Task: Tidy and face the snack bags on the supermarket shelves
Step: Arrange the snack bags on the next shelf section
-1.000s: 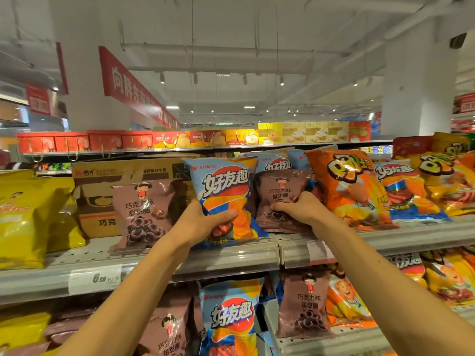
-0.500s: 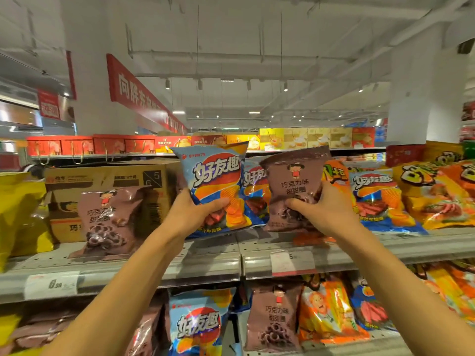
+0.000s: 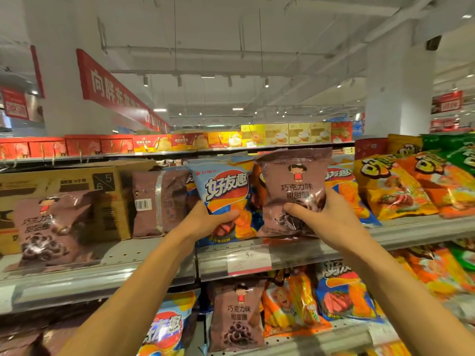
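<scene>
1. A red banner (image 3: pixel 115 91) with white characters hangs overhead at left.
2. A brown cardboard carton (image 3: pixel 64 183) sits behind — flaps open.
3. Red and yellow gift boxes (image 3: pixel 180 142) line the top shelf.
4. White pillars (image 3: pixel 398 86) rise behind.

Light-blue crinkly foil chip bag (image 3: pixel 226 194) with white lettering on a red-orange swoosh; glossy brown foil snack bag (image 3: pixel 295 186) printed with a red-dressed cartoon figure and dark rings; tan corrugated cardboard carton (image 3: pixel 84 181) with black print; orange-and-yellow glossy snack bags (image 3: pixel 401 186); red hanging banner (image 3: pixel 113 93) with white characters; grey metal shelf edge (image 3: pixel 102 278).
</scene>
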{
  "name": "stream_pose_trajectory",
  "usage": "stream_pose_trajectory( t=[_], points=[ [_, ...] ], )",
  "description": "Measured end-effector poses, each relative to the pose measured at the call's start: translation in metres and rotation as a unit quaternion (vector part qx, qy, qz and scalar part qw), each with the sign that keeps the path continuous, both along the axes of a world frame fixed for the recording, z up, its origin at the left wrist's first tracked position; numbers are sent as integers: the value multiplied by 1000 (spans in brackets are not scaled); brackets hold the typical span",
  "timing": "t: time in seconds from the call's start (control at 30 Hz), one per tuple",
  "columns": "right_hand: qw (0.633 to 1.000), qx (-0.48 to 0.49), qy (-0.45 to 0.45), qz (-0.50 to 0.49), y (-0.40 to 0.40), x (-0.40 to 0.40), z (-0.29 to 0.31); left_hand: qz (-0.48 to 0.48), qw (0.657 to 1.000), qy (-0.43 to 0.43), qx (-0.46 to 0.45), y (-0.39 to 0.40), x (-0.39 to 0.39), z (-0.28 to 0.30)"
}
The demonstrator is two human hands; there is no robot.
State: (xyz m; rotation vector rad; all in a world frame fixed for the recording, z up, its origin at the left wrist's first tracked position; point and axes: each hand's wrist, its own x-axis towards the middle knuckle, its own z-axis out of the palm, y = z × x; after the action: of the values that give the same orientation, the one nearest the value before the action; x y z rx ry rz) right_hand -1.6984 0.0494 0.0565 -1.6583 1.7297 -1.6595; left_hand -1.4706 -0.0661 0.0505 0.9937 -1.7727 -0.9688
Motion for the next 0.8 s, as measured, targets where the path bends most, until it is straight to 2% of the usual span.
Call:
stream_pose_trajectory(
  t=[0.27,0.37,0.47,0.53,0.6,0.73,0.8],
  points=[
    [1000,-2,3,10,4,18,2,-8,999,-48,-19,7,14,-1],
    [1000,-17,-4,22,2,37,4,56,990,-111,-67,17,34,-4],
    [999,-22,0,48,-4,66,7,176,943,-234,-157,32,66,-9],
    [997,-35,3,67,-11,89,8,234,912,-280,-189,45,94,-12],
    [996,-45,3,79,-19,114,7,277,884,-320,-201,58,123,-17],
    [993,-59,11,102,-42,167,5,340,798,-440,-232,79,163,-27],
    [993,-43,29,105,-56,192,4,345,780,-464,-240,85,173,-30]
  ],
)
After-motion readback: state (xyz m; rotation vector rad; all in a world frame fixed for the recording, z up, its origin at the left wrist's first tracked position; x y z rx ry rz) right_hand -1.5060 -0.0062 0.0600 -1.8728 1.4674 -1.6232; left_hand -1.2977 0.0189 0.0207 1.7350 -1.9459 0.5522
